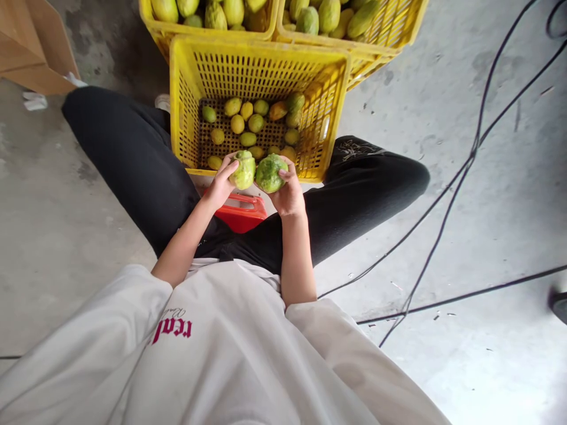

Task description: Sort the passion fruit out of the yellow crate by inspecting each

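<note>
Concrete floor (88, 224) lies leftmost, then the left hand (222, 182) curled round a pale green fruit (243, 171) at the yellow crate (261, 46), then a darker fruit (270, 173) gripped by the right hand (290, 193); seemingly a checking step, next calling for a steady hold

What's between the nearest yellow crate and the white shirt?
In the head view, a red object and the black trousers lie there; the left hand and right hand, each holding fruit, reach across.
</note>
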The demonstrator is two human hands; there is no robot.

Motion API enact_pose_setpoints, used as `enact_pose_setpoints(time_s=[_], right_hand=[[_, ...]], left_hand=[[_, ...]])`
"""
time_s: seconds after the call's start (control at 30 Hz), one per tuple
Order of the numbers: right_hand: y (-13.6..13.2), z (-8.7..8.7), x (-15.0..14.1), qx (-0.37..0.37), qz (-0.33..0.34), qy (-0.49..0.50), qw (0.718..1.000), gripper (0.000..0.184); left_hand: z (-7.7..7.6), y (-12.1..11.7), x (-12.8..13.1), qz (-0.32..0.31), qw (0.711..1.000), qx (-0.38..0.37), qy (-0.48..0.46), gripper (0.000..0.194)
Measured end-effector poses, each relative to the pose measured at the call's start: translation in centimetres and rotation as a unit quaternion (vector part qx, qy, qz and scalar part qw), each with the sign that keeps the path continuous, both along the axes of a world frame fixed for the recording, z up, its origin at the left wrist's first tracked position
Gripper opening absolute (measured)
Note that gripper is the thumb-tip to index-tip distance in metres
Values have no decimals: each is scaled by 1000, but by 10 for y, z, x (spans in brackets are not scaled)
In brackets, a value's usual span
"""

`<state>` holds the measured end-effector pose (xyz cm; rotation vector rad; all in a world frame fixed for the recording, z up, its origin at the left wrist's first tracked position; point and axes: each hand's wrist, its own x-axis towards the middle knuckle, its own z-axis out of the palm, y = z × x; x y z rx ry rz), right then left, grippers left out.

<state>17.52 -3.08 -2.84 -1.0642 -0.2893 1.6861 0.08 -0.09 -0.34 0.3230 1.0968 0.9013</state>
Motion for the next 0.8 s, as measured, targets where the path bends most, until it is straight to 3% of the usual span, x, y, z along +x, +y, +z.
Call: enact_pose_setpoints(time_s=[0.2, 0.4, 0.67, 0.8], right_hand=[[0, 11, -4, -6, 20, -14, 1000, 55], [-1, 9, -6, 26, 57, -27, 998, 63], [-3, 9, -4, 46, 74, -33, 996, 63], [-3, 10, -3, 29, 84, -31, 996, 62]], left_hand=[[-4, -1, -7, 1, 1000, 18, 24, 13], [-6, 1, -9, -3, 999, 11, 33, 10], [0, 1, -11, 25, 999, -15, -23, 26], [-1, 1, -11, 22, 999, -24, -7, 28]])
